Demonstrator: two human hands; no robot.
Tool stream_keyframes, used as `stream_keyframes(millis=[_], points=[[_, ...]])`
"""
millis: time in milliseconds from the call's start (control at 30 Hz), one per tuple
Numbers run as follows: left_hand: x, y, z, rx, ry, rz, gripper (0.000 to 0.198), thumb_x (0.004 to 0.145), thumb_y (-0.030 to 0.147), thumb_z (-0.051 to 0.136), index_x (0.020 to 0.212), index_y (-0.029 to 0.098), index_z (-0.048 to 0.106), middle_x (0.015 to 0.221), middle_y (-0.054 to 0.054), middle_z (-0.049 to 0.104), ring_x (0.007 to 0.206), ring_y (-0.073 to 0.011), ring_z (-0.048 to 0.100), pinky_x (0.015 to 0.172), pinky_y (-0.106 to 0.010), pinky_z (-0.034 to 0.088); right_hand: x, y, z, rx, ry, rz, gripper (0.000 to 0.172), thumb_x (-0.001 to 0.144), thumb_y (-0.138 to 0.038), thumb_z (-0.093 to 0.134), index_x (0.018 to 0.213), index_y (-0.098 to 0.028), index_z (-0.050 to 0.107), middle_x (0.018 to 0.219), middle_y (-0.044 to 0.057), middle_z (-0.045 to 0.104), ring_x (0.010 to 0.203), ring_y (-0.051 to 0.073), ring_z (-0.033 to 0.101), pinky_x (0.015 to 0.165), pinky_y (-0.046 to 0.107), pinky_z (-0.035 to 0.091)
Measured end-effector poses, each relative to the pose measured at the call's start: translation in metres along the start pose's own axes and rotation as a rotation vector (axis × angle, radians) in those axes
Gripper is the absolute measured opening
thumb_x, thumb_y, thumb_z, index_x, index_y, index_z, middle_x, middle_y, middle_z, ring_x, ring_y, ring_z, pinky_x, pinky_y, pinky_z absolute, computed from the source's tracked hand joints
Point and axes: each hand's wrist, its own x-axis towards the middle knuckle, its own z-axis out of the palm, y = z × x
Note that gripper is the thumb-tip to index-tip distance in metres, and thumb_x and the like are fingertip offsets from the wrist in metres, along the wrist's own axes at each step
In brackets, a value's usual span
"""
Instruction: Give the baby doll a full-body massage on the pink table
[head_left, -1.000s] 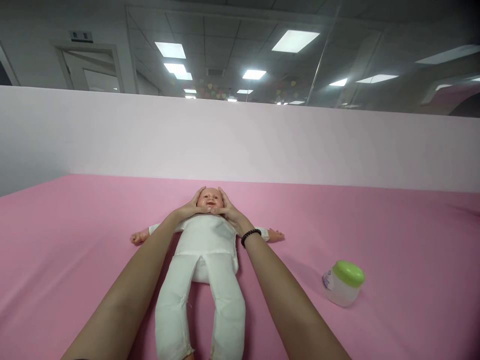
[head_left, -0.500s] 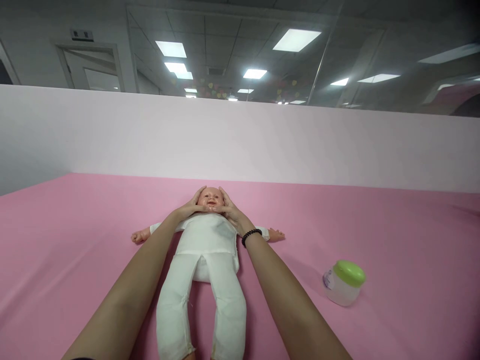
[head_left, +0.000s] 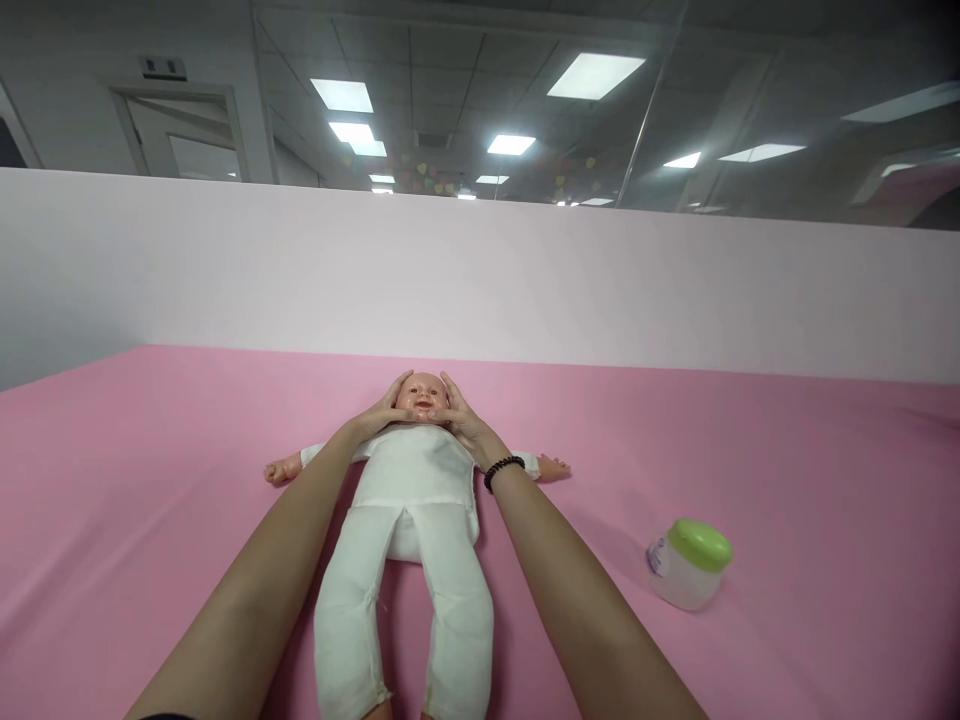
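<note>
A baby doll [head_left: 416, 470] in a white cloth body lies on its back on the pink surface, head away from me and arms spread out. My left hand [head_left: 384, 412] cups the left side of its head, thumb along the chin. On the other side, my right hand [head_left: 463, 420] holds the head the same way, its thumb also at the chin. Both hands' fingers curve up beside the head, and their tips are partly hidden behind it. Between my forearms lie the doll's torso and legs, with the feet cut off by the lower frame edge.
To the right of my right forearm stands a translucent jar [head_left: 686, 570] with a green lid. A white wall panel [head_left: 480, 275] rises behind the pink surface [head_left: 787, 480], with glass above it. A black coiled band [head_left: 504, 472] circles my right wrist.
My right hand and its thumb have shifted very slightly to the right along the doll's chin. Both hands stay around the head, and the doll and jar lie as before.
</note>
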Motion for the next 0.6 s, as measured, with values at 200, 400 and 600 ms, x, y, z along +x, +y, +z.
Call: stream_keyframes(millis=[200,400,600], points=[[-0.0028,0.0028,0.0034,0.051,0.028,-0.007,0.117,0.072,0.034,0.085,0.162,0.038,0.010,0.164,-0.011,0.027,0.143,-0.0329,0.042,0.116,-0.046,0.040,-0.0060,-0.0018,0.0033,-0.026,-0.002,0.004,0.118,0.064,-0.008,0.077,0.159,-0.034,0.013,0.154,0.009,0.039,0.125,0.023,0.059,0.098,0.038,0.055],[-0.0020,0.0024,0.0025,0.014,0.020,0.000,0.115,0.073,0.032,0.082,0.162,0.038,0.009,0.165,-0.011,0.024,0.145,-0.0345,0.039,0.117,-0.048,0.037,-0.0058,-0.0038,0.0070,-0.050,0.003,-0.023,0.114,0.066,-0.009,0.073,0.159,-0.036,0.013,0.151,0.008,0.043,0.124,0.022,0.059,0.099,0.037,0.054],[-0.0049,0.0057,0.0064,0.044,0.028,-0.007,0.120,0.070,0.036,0.087,0.162,0.037,0.009,0.163,-0.013,0.030,0.143,-0.0344,0.042,0.116,-0.047,0.040,-0.0060,-0.0032,0.0049,-0.075,0.009,-0.043,0.095,0.077,-0.018,0.076,0.156,-0.031,0.024,0.146,0.007,0.046,0.123,0.021,0.058,0.099,0.036,0.054]])
